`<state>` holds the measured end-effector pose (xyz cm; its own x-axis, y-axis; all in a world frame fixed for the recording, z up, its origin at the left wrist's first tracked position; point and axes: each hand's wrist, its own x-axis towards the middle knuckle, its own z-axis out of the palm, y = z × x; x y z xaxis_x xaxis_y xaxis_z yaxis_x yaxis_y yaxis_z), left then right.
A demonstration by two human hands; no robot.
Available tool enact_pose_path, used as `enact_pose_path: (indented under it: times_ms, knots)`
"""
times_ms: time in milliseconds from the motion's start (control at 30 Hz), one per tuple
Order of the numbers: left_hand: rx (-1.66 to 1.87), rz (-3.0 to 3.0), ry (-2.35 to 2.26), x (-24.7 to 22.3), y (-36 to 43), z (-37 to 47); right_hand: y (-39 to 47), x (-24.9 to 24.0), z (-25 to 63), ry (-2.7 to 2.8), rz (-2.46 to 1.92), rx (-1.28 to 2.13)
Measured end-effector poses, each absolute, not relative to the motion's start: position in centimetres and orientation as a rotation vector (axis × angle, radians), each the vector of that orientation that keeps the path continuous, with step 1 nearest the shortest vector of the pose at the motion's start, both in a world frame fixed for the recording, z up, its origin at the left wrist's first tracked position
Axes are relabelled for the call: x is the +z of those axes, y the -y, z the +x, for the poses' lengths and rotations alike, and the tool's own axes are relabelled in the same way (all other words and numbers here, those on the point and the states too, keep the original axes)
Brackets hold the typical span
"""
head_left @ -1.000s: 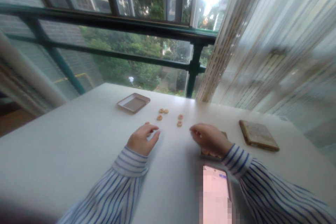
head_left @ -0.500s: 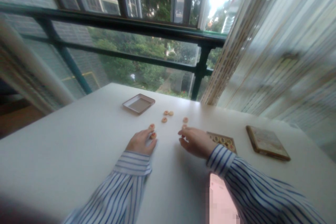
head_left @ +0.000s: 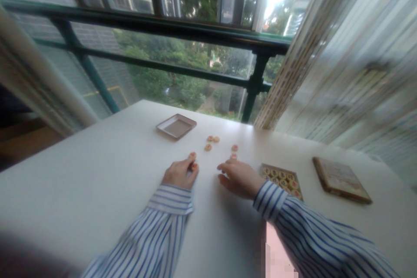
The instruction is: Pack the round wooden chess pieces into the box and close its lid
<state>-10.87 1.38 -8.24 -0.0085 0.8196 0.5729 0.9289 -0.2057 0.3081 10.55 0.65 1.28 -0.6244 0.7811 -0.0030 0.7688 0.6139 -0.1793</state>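
Observation:
My left hand (head_left: 178, 174) rests on the white table (head_left: 81, 182), its thumb and index finger closed around a round wooden xiangqi piece (head_left: 194, 167) with a red mark. Another red-marked piece (head_left: 193, 155) lies just beyond those fingertips. My right hand (head_left: 241, 178) hovers low over the table, thumb and fingers apart, with no piece visible between them. Just past its knuckles are two pieces in a short column, a nearer one (head_left: 233, 156) and a farther one (head_left: 235, 147). Whatever lies under the right palm is hidden.
Three pieces (head_left: 208, 147) are grouped farther back in the middle. A shallow tray (head_left: 177, 137) stands at the back left. Right of my right hand is a box of xiangqi pieces (head_left: 282, 178), partly behind the sleeve. Its flat wooden lid (head_left: 343, 180) lies farther right. A pink object (head_left: 276, 247) sits below the right forearm.
My right hand has moved left and slightly toward me, away from the short column of pieces. The left hand's fingers have drawn in around their piece. The whole view has shifted a little.

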Motion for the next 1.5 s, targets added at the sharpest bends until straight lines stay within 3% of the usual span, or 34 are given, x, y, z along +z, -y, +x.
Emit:
enact_pose_path:
  times_ms: [700, 1500]
  knots:
    - [-1.349, -2.119, 1.552, -6.0, 0.1, -8.8, -0.2, 2.1, 11.9, 2.715, -1.329, 0.234]
    - [-1.438, -2.279, 1.223, -2.4, 2.0, -4.7, 1.7, 3.9, 16.0, 2.57, -1.286, 0.263]
